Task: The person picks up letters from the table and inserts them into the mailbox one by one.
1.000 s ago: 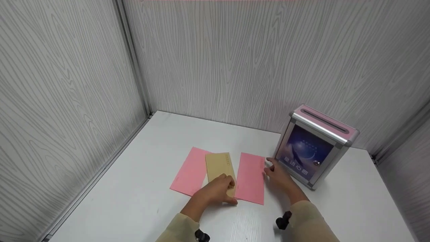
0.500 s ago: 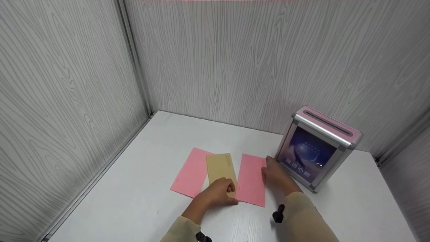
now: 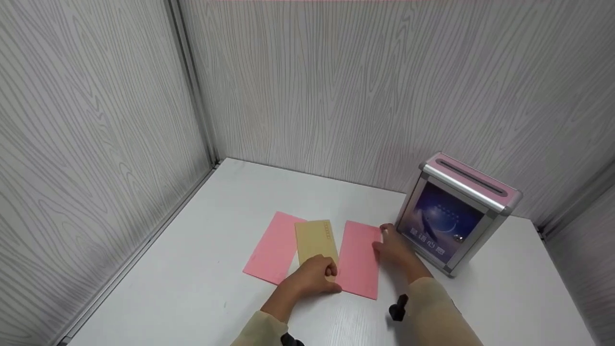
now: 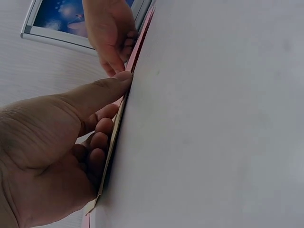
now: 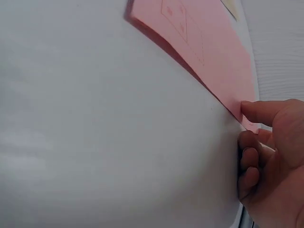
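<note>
Two pink envelopes lie on the white tabletop, one at left (image 3: 271, 250) and one at right (image 3: 358, 259), with a tan envelope (image 3: 312, 238) between them, overlapping the left one. My left hand (image 3: 312, 276) rests over the tan envelope's near end. Its fingers bend loosely onto the paper, and the outstretched thumb (image 4: 107, 90) touches the right pink envelope's near corner. At that envelope's far right edge, my right hand (image 3: 396, 247) pinches the paper, thumb (image 5: 259, 111) on top and forefinger at the edge. The remaining right fingers (image 5: 249, 164) curl against the table.
A silver-framed box (image 3: 444, 221) with a blue picture front and a slotted pink top stands upright just right of my right hand. Wood-grain panels (image 3: 307, 86) enclose the table at the back and sides. A dark wrist camera (image 3: 398, 307) hangs at my right sleeve.
My right hand has closed in from the right and now grips the right pink envelope's edge, turning that envelope slightly. The left hand stays nearly in place.
</note>
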Motion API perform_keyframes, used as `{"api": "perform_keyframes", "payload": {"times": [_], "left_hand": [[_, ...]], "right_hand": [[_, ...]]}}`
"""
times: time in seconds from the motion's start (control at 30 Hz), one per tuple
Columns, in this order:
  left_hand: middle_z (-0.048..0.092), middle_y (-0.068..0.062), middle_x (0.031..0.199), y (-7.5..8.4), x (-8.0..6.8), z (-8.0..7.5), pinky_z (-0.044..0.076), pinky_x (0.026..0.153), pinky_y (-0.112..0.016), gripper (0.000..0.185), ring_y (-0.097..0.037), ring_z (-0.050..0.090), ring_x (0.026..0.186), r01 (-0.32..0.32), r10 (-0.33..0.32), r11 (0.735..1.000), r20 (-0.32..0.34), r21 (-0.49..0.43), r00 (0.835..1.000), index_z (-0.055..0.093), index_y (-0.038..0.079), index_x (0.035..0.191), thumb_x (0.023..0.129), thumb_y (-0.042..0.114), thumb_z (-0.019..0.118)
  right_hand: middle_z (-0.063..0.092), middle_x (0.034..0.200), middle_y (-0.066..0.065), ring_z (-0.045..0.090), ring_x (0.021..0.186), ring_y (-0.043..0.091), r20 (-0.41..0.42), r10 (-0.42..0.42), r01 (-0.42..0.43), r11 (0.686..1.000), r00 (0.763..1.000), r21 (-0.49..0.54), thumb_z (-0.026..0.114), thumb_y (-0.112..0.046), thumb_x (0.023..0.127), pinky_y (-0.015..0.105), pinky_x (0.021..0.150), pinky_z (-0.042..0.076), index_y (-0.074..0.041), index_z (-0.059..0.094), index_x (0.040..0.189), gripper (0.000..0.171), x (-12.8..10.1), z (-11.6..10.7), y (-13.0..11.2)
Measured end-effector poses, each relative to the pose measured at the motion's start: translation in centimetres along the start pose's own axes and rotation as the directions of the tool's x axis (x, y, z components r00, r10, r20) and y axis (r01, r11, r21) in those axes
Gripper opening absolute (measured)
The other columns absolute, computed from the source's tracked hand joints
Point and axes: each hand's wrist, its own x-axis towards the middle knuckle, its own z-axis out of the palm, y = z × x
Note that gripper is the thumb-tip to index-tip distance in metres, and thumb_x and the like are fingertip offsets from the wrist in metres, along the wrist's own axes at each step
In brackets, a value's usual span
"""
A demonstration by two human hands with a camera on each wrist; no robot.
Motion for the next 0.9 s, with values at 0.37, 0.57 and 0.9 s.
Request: {"api": "perform_keyframes", "payload": {"times": [0.37,0.57,0.9], "left_hand": [[0.057,0.005,0.097,0.0,0.0,0.0,0.047,0.082,-0.028,0.034,-0.012,0.053,0.091,0.050,-0.050,0.999,-0.021,-0.003,0.999,0.068,0.015,0.105,0.087,0.031,0.093],[0.056,0.004,0.098,0.4,-0.3,0.4,0.046,0.081,-0.027,0.036,-0.012,0.052,0.091,0.059,-0.059,0.998,-0.004,-0.013,0.998,0.068,0.014,0.106,0.087,0.030,0.093],[0.055,0.004,0.098,0.4,-0.4,0.1,0.044,0.080,-0.027,0.036,-0.012,0.050,0.090,0.040,-0.040,0.999,-0.003,-0.008,0.999,0.067,0.012,0.107,0.088,0.029,0.092]], "right_hand": [[0.055,0.129,0.013,0.053,0.112,0.025,-0.200,0.100,-0.017,0.924,0.975,0.381,0.050,-0.025,0.115,0.032,0.090,0.047,-0.015,0.052,0.141,0.028,-1.5,1.3,0.2],[0.057,0.129,0.010,0.054,0.114,0.026,-0.281,0.147,-0.009,0.898,0.948,0.441,0.051,-0.029,0.116,0.034,0.089,0.050,-0.016,0.059,0.131,0.021,-2.6,1.9,1.0],[0.058,0.131,0.008,0.057,0.118,0.025,-0.278,0.155,0.029,0.827,0.948,0.561,0.053,-0.043,0.114,0.033,0.095,0.055,-0.020,0.058,0.135,0.031,-3.3,1.7,1.8]]}}
